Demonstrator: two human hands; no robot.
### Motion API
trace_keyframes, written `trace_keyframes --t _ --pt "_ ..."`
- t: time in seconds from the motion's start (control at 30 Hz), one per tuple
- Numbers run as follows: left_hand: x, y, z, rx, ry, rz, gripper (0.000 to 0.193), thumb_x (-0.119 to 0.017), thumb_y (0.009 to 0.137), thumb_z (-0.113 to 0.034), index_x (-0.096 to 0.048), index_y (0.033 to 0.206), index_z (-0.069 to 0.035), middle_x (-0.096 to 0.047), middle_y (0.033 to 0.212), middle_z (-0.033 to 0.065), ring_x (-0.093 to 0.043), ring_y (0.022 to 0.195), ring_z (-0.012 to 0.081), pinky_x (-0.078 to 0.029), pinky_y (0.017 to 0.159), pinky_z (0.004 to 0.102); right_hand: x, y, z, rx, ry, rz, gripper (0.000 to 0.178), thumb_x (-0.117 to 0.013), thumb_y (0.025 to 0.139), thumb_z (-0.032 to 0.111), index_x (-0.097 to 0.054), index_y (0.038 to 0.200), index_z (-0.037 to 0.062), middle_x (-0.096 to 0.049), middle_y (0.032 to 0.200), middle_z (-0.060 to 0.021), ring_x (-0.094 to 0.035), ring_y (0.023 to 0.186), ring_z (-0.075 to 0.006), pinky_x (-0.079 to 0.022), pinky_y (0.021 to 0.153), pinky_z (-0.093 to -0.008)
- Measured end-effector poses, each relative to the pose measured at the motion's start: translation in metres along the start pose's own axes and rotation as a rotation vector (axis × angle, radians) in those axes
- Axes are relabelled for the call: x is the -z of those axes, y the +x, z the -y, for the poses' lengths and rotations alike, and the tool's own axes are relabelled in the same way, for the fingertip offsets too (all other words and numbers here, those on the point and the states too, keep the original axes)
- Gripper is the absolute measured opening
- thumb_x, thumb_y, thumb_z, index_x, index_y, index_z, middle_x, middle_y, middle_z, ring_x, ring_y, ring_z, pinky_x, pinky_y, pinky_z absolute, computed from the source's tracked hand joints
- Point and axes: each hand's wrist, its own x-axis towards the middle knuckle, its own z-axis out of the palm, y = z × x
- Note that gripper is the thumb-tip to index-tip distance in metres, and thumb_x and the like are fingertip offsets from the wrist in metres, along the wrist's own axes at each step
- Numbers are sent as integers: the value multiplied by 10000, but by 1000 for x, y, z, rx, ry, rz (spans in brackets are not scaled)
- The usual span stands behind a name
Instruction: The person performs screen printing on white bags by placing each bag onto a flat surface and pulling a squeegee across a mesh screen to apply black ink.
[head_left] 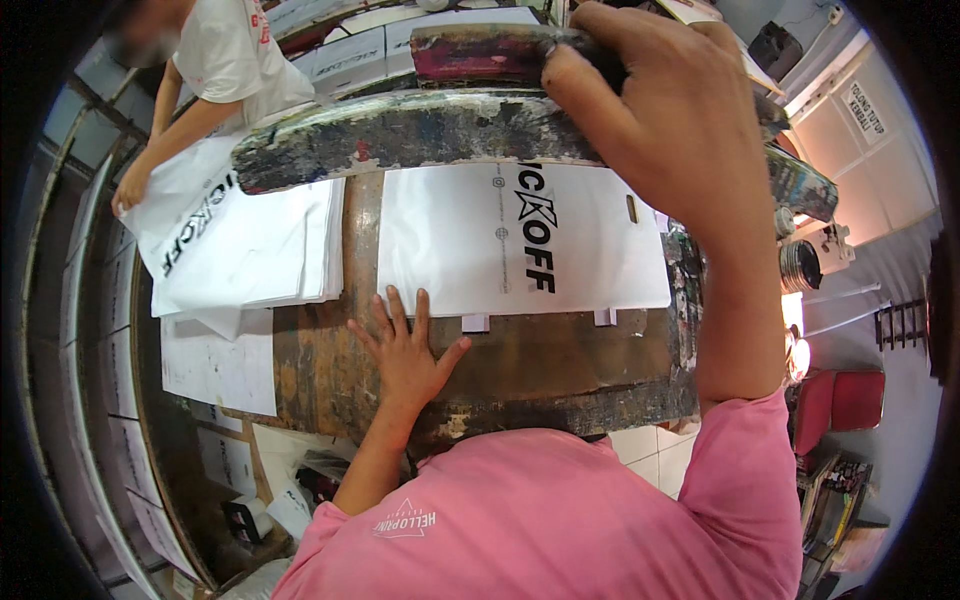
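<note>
My right hand (pixel 660 110) is raised and gripped around the paint-stained screen frame (pixel 420 130), which is lifted over the bench. Under it lies a white plastic bag (pixel 450 250) with black print and a punched handle slot. My left hand (pixel 405 350) rests flat with spread fingers on the worn wooden bench (pixel 560 365), its fingertips touching the bag's near edge. Two small white tabs (pixel 476 322) stick out along that edge.
A stack of printed white bags (pixel 250 250) lies at the left, where another person in a white shirt (pixel 235 50) handles a bag. More white sheets (pixel 220 365) lie below the stack. Red chairs (pixel 840 400) stand at right; boxes (pixel 350 50) are behind.
</note>
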Motion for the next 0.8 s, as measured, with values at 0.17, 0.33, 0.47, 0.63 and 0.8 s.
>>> trace_keyframes --t 0.17,0.33,0.47,0.63,0.8 --pt "23 20 -16 -17 -128 -35 961 -520 916 -737 -404 1543 -18 -457 1542 240 -263 1524 405 38 1166 726 17 37 9 -303 115 154 382 -589 837 344 -613 676 -2 -606 612 -147 -572 610 -314 -461 765 -434" --pt "89 86 -33 7 -664 -360 636 -803 869 -293 -594 1384 17 -666 1294 226 -613 1231 374 -403 1080 503 13 48 -7 -196 158 120 359 -588 858 343 -640 769 -1 -633 688 -164 -593 673 -341 -463 783 -438" --pt "108 89 -31 188 -828 -523 457 -792 882 -89 -666 1308 19 -731 1156 202 -702 1061 261 -551 863 350 8 45 -19 -132 133 82 352 -586 876 342 -662 844 0 -654 750 -178 -609 723 -363 -465 797 -440" --pt "129 63 55 525 -1055 -419 486 -705 944 -90 -586 1397 39 -661 1273 169 -661 944 144 -553 815 285 5 41 -19 -66 114 31 358 -585 898 341 -689 937 1 -680 826 -195 -629 785 -390 -468 814 -444" --pt "140 55 202 482 -977 -491 644 -646 847 -39 -518 1478 -2 -658 1219 121 -608 795 92 -526 712 263 -10 28 -23 7 56 -56 382 -578 919 341 -709 1026 -1 -699 887 -214 -641 831 -416 -473 822 -447"
